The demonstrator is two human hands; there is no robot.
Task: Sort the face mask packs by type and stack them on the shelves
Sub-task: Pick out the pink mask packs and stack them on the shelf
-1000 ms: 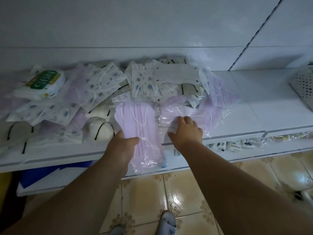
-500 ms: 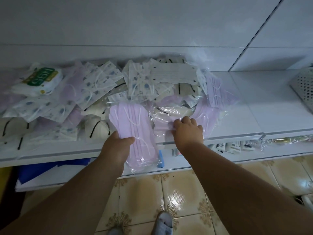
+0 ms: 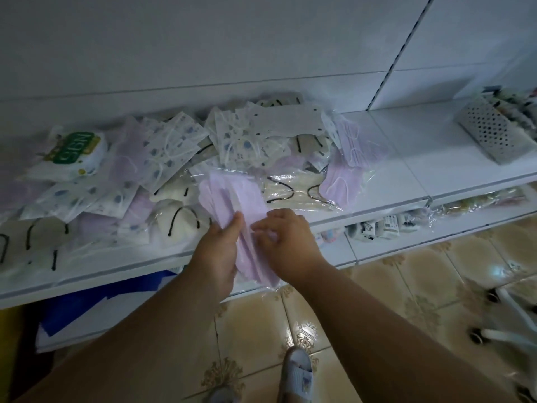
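The white shelf point(image 3: 406, 158) carries a loose heap of mask packs point(image 3: 180, 158) from its left end to about the middle; its right half is mostly bare, with a perforated basket point(image 3: 491, 132) at the far right corner. Within the heap lie printed packs, cream packs with black loops point(image 3: 293, 189) near the front edge, and two more lilac packs point(image 3: 348, 161) at the heap's right side. Off the front edge, over the floor, both hands hold a lilac stack point(image 3: 232, 196). Its long axis runs from the hands up and slightly left toward the heap. The left hand point(image 3: 218, 251) grips the stack from the left, thumb over its face. The right hand point(image 3: 286, 242) pinches its lower right side, fingers curled on the plastic. The remaining lilac packs lie up and to the right, so the right hand is nearer them, probably the one to reach next.
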